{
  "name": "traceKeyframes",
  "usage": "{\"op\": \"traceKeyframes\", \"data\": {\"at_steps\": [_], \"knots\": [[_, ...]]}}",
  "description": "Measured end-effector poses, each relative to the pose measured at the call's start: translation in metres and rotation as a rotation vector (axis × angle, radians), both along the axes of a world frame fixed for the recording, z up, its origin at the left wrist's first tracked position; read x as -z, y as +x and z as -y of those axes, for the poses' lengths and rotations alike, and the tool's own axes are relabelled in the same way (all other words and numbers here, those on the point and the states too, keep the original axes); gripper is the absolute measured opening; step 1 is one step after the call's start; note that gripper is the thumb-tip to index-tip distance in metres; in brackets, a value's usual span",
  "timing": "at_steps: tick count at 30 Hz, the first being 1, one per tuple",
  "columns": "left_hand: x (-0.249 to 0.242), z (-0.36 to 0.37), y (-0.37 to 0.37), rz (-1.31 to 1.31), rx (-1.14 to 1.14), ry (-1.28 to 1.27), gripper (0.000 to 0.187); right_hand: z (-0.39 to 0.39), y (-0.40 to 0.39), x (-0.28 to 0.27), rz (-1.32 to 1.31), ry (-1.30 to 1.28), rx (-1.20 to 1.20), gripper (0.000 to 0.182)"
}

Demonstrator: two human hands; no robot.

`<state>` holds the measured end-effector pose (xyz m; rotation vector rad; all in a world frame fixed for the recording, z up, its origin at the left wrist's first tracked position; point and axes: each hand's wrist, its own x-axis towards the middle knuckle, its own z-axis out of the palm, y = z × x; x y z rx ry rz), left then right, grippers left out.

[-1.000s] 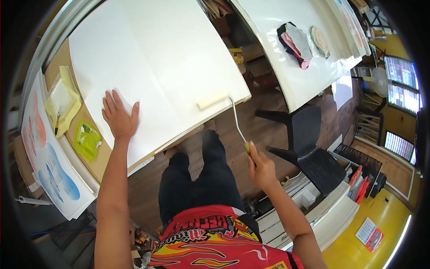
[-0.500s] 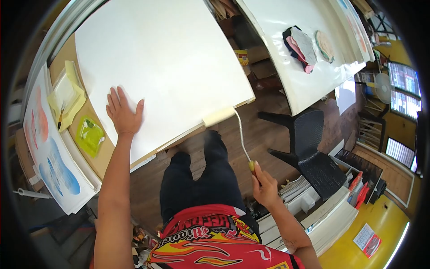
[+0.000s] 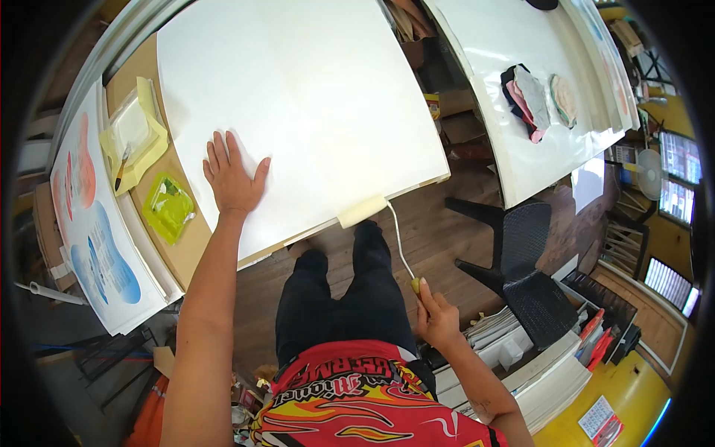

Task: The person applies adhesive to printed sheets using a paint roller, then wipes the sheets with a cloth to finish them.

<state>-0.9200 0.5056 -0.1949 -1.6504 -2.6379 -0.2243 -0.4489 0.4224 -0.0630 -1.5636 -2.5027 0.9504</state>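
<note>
A large white sheet (image 3: 313,97) lies on a brown board on the table. My left hand (image 3: 237,179) presses flat on it near its left side, fingers spread. My right hand (image 3: 438,316) is closed around the handle of a paint roller (image 3: 362,211), which has a bent wire frame. The roller's pale cream sleeve rests at the near edge of the sheet. Left of my left hand is a lime-green tray (image 3: 168,208) with some white stuff in it. Beyond that, a white tray (image 3: 134,123) sits on yellow paper, with a paintbrush (image 3: 121,170) leaning over its side.
Printed sheets (image 3: 108,246) are stacked at the far left. A second white-topped table (image 3: 491,134) on the right bears folded cloths (image 3: 527,100). A black chair (image 3: 525,253) stands to my right, near piles of paper (image 3: 547,380).
Along the near edge of the sheet, the roller has moved left, my right hand going with it. My left hand stays flat on the sheet. The whole view has shifted somewhat.
</note>
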Motion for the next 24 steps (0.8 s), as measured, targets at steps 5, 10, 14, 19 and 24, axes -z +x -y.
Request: {"op": "traceKeyframes", "data": {"at_steps": [5, 10, 14, 19, 24], "knots": [[-0.001, 0.0, -0.001, 0.007, 0.002, 0.014, 0.092, -0.008, 0.007, -0.013, -0.19, 0.044, 0.081, 0.056], [0.002, 0.0, -0.001, -0.004, -0.005, -0.024, 0.096, -0.116, -0.001, 0.032, -0.133, 0.226, 0.103, 0.053], [0.001, 0.0, -0.001, 0.005, 0.012, -0.019, 0.096, -0.12, 0.04, 0.024, 0.039, 0.137, 0.057, 0.052], [-0.003, -0.001, 0.0, 0.009, 0.009, -0.039, 0.096, -0.06, 0.093, -0.017, -0.071, 0.038, 0.101, 0.052], [-0.003, 0.001, 0.002, 0.022, 0.023, -0.042, 0.095, -0.104, 0.073, -0.021, -0.122, 0.079, 0.121, 0.053]]}}
